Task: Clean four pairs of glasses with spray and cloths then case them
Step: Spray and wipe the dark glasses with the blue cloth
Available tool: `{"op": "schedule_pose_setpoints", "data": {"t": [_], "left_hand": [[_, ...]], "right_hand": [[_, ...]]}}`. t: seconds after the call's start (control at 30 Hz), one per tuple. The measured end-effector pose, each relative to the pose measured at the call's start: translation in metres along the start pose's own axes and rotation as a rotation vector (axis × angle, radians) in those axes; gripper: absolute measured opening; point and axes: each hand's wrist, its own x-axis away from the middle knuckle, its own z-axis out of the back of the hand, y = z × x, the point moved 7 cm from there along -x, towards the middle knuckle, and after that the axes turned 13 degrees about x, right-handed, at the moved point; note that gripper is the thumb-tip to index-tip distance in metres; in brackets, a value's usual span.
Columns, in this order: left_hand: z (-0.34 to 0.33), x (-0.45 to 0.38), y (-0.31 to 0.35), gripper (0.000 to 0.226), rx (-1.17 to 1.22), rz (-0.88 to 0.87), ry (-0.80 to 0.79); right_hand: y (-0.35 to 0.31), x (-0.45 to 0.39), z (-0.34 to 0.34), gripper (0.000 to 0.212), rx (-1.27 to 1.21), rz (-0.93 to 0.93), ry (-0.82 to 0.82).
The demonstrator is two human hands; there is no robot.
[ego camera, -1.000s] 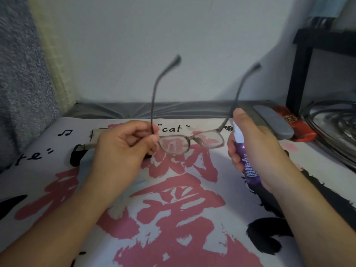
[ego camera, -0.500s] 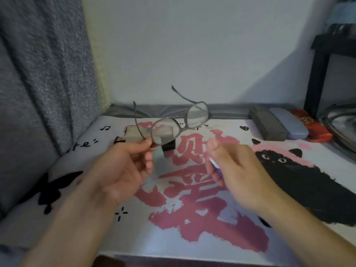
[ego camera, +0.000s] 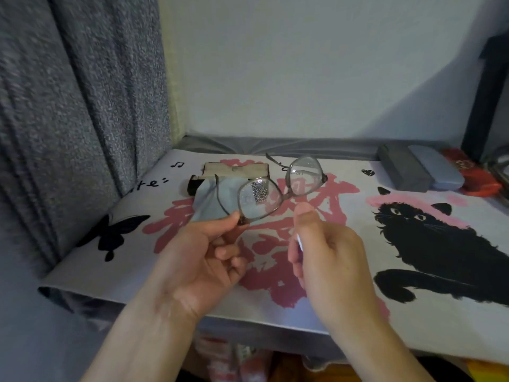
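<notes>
Head view: left hand (ego camera: 203, 260) pinching glasses (ego camera: 278, 188) at the frame corner, held above the table (ego camera: 413, 321) at 12 o'clock, droplets on one lens; right hand (ego camera: 327, 255) curled round a mostly hidden spray bottle (ego camera: 299, 242); risk: the one-corner pinch slipping, dropping the glasses.

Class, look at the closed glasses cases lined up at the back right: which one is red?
The red case, rightmost of the three, beside the light blue case; the dark grey case lies leftmost.

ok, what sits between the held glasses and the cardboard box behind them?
Head view: a pale blue cloth lies on the mat between the glasses, held by the left hand, and the box.
</notes>
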Motion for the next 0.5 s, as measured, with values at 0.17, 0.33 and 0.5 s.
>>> {"op": "schedule_pose_setpoints", "data": {"t": [0.17, 0.33, 0.5], "left_hand": [[0.001, 0.002, -0.002, 0.015, -0.031, 0.002, 0.001], [0.005, 0.002, -0.001, 0.014, -0.029, 0.001, -0.005], [0.010, 0.002, 0.003, 0.019, -0.053, -0.047, -0.007]], "right_hand": [[-0.001, -0.001, 0.002, 0.078, -0.002, -0.017, -0.022], [0.013, -0.004, 0.015, 0.084, -0.026, -0.071, 0.019], [0.032, -0.011, 0.055, 0.078, -0.107, -0.177, 0.127]]}}
